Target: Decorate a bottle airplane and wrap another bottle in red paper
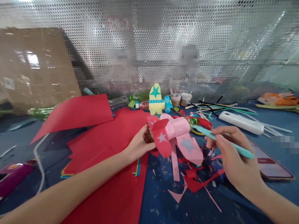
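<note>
My left hand (pixel 139 143) is closed around the tail end of a small plastic-bottle plane (pixel 177 127). The plane has pink and red paper wings with grey stars, and its bottle neck faces right. In my right hand (pixel 235 155) is a slim turquoise pen-shaped tool (pixel 243 151), gripped like a pencil. Its far end reaches the green bottle neck; whether they touch I cannot tell. Just behind stands a second bottle plane (pixel 155 104) with yellow and blue paper parts.
Red paper sheets (pixel 93 137) cover the left-centre of the blue table. Pink and red scraps (pixel 193 179) lie below the plane. To the right are a white glue gun-like device (pixel 241 122), a phone (pixel 273 161) and pipe cleaners (pixel 217 107). A cardboard box (pixel 35 68) and perforated metal screen (pixel 149 40) stand behind.
</note>
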The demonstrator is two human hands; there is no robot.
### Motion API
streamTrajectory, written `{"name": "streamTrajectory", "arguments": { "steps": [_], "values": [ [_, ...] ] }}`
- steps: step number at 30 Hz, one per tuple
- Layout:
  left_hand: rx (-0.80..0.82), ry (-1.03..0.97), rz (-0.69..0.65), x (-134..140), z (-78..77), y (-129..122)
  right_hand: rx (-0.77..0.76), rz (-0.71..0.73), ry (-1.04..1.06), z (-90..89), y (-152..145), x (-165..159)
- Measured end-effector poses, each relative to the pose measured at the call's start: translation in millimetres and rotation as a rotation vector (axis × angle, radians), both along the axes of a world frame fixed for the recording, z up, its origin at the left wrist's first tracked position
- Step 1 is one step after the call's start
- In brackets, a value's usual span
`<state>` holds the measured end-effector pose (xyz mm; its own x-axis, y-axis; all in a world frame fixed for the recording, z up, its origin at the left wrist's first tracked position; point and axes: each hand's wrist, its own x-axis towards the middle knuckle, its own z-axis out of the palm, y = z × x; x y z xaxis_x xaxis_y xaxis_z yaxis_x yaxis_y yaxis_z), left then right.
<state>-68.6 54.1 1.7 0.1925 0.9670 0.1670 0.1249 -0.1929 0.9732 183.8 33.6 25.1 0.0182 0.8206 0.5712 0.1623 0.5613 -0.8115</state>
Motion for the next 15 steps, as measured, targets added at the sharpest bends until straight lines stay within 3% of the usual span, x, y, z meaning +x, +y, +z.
{"name": "streamTrajectory", "arguments": {
  "steps": [8, 15],
  "values": [
    [0.014, -0.067, 0.08, 1, 1.3, -5, 0.013, -0.03, 0.027, -1.3, -1, -3],
    [0.303, 0.224, 0.22, -4, -10.7, -12, 0.165, 0.015, -0.078, -3.0, -2, -7]
  ]
}}
